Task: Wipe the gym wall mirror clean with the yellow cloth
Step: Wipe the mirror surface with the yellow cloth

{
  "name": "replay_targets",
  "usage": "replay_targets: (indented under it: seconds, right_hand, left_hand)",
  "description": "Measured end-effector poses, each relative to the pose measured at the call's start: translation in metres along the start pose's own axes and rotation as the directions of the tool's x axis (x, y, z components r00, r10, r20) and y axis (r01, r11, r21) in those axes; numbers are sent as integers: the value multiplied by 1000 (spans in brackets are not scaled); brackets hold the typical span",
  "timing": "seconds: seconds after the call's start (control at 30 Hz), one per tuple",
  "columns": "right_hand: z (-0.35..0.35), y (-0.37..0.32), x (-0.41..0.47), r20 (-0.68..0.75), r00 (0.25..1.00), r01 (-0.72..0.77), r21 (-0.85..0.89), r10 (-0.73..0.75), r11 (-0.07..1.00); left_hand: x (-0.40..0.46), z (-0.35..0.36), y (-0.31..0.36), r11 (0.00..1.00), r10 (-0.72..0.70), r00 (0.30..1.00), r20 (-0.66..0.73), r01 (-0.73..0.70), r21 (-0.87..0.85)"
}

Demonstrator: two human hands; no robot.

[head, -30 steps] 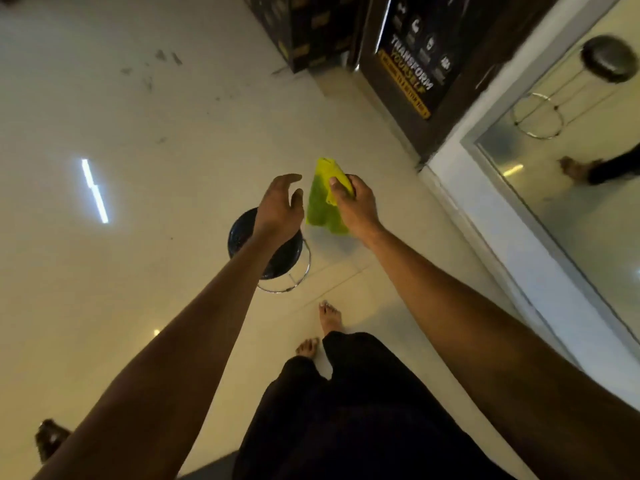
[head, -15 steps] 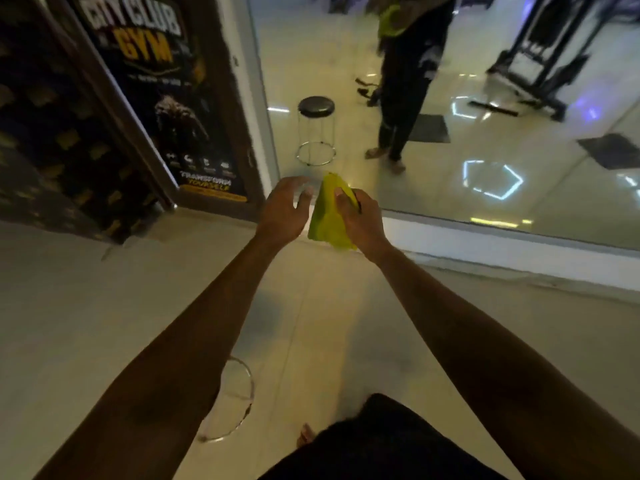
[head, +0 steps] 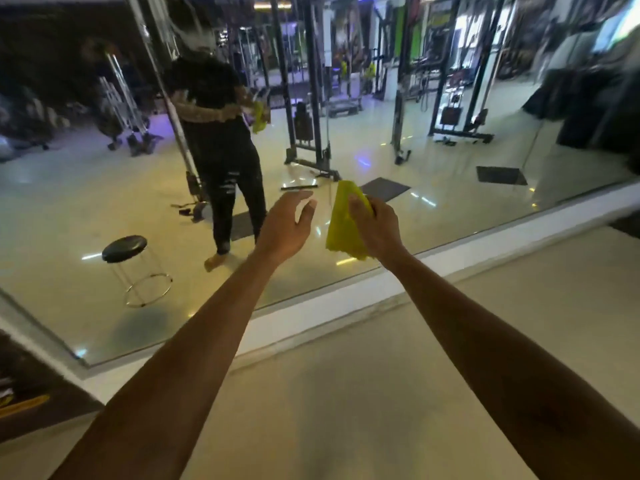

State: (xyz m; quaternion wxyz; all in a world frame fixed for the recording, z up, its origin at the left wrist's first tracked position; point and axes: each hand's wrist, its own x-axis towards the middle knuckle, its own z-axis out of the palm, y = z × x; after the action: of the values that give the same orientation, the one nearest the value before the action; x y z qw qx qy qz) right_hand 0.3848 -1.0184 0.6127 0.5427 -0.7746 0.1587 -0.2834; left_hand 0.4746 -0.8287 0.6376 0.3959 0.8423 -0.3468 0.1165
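Gripping soft folded yellow cloth (head: 344,223), right hand (head: 379,226); left hand (head: 287,225) fingers loosely spread, empty.

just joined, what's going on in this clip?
A person stands facing the gym wall mirror, both arms held out in front. The right hand grips a bunched yellow cloth; the left hand is open beside it, fingers spread, not touching the cloth. The cloth is not on the glass, so wiping hasn't started. In the reflection, a black stool stands on the floor near the person's reflected legs.
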Motion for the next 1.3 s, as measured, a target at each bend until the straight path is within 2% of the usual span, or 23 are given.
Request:
replay_targets:
  seconds: [0.13,0.27,0.4,0.57,0.8,0.93,1.1,1.2,1.3]
  right_hand:
    - [-97,-3,84,-84,995,61,-14,-62,998]
    - [-163,-17,162,-169,974,144,-41,-148,989]
    - [-215,-30,240,-247,939,225,-89,-240,970]
    - [-268,-44,339,-280,899,312,-124,-335,942]
    - [-330,-57,470,-340,852,374,-133,-397,918]
    - [-363,-46,543,-385,832,379,-128,-398,916]
    - [-387,-36,626,-393,799,460,-90,-456,883]
    - [-397,-31,676,-369,792,508,-47,-487,860]
    - [-404,-28,721,-312,784,562,-9,-536,827]
  left_hand:
    - [99,60,79,992,105,993,-47,-108,-66]
    - [197,91,135,980,193,976,-102,-197,-36]
    - [284,116,177,960,277,952,-134,-279,1]
    - [397,156,208,925,373,908,-191,-380,4]
    - [552,208,239,895,430,871,-237,-446,-20]
    - [615,230,261,873,487,841,-236,-479,96]
    - [683,259,269,886,463,850,-253,-450,110]
    - [713,273,275,888,460,836,-300,-424,181]
    - [746,283,277,859,489,811,-321,-385,337]
